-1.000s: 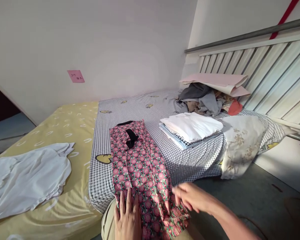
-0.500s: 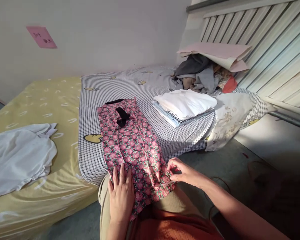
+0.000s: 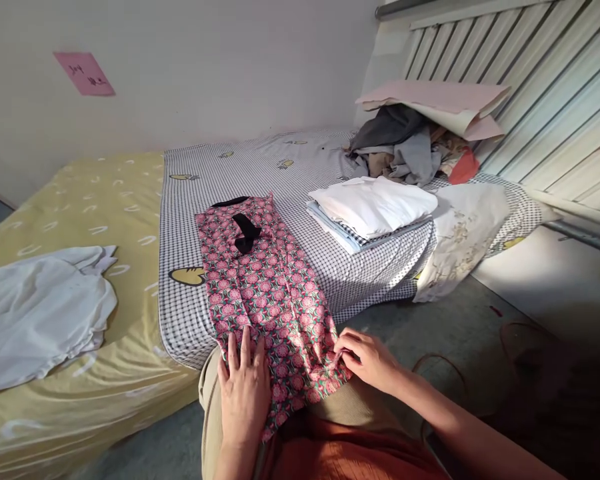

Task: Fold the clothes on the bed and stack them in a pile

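While the pink floral garment (image 3: 270, 293) is pinned across the checked sheet (image 3: 185, 320) and beige trousers (image 3: 363, 404) by the left hand (image 3: 244, 390), palm-down, fingers slightly spread, nothing gripped, its right edge is pinched between thumb and fingers of the right hand (image 3: 369, 360); edge best drawn outward under light tension, left side kept anchored so creases aren't dragged askew; cloth judged thin, fairly crisp, laid as a long panel, black trim (image 3: 247, 230) seen near its top
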`<state>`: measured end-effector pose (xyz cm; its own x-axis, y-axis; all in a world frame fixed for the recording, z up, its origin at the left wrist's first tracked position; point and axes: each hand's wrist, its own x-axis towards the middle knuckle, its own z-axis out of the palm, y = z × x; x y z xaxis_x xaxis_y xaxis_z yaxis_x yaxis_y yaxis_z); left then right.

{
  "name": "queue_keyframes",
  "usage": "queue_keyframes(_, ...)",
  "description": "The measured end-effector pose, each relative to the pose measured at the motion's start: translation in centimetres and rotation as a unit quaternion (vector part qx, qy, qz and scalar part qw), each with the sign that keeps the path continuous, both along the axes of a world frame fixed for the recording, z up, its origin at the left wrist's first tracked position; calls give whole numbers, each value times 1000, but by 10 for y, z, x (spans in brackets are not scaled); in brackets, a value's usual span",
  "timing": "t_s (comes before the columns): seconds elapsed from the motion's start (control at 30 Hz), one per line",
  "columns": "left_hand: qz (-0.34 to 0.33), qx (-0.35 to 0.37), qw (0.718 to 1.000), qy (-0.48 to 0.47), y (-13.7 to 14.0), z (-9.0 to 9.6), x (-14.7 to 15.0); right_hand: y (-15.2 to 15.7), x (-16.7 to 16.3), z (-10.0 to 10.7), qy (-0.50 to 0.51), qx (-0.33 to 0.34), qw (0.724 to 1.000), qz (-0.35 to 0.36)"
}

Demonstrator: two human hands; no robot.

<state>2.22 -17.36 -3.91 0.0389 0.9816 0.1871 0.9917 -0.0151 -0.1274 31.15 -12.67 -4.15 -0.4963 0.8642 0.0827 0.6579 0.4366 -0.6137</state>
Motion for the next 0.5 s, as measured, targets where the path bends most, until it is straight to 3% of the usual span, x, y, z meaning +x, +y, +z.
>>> queue_keyframes(0.23, 5, 1, 998, -56, 0, -8, -2, -15, 18, -1, 43, 66, 989, -125)
queue_keyframes(0.43, 7, 23, 998, -56, 1, -20, -5, -20, 31, -17, 21, 74, 989, -125)
queue_keyframes(0.5, 12, 33, 998, -54, 1, -27, -6, -10, 36, -24, 35, 91, 983, -158)
